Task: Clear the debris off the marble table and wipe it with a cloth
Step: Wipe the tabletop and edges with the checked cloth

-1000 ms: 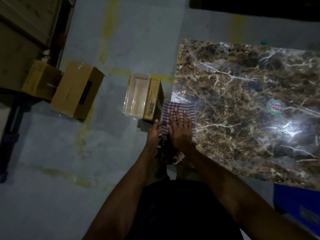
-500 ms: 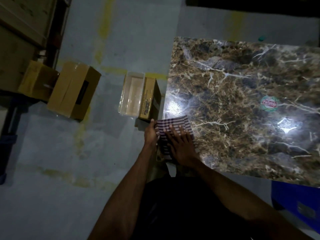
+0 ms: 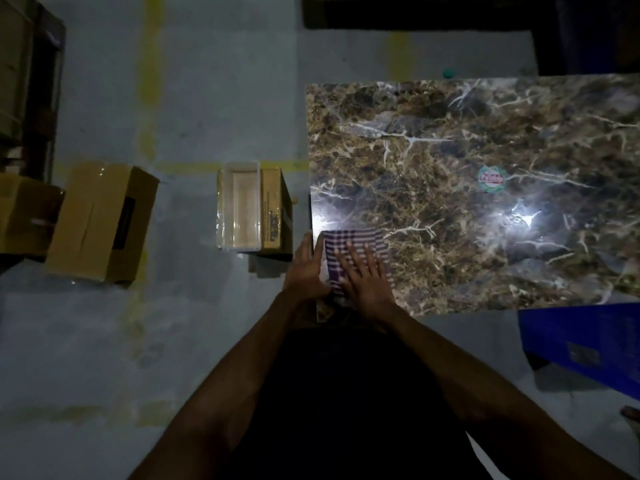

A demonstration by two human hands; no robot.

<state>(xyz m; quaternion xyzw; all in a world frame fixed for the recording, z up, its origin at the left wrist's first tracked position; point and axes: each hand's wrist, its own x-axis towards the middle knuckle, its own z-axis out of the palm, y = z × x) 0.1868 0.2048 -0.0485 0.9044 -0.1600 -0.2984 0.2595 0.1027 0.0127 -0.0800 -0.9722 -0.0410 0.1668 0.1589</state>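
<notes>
A brown marble table with white veins fills the right half of the head view. A purple-and-white checked cloth lies flat at the table's near left corner. My right hand presses on the cloth with its fingers spread and straight. My left hand rests at the table's left edge beside the cloth, fingers straight along the edge. A round green-and-red sticker sits on the marble to the right. No loose debris shows on the table top.
On the floor left of the table stand a clear plastic tub next to a small cardboard box, and two larger cardboard boxes farther left. A blue box lies at the near right.
My right hand has pulled the cloth back along the table's left edge, from farther up to the near corner. My left hand came back with it along the edge.
</notes>
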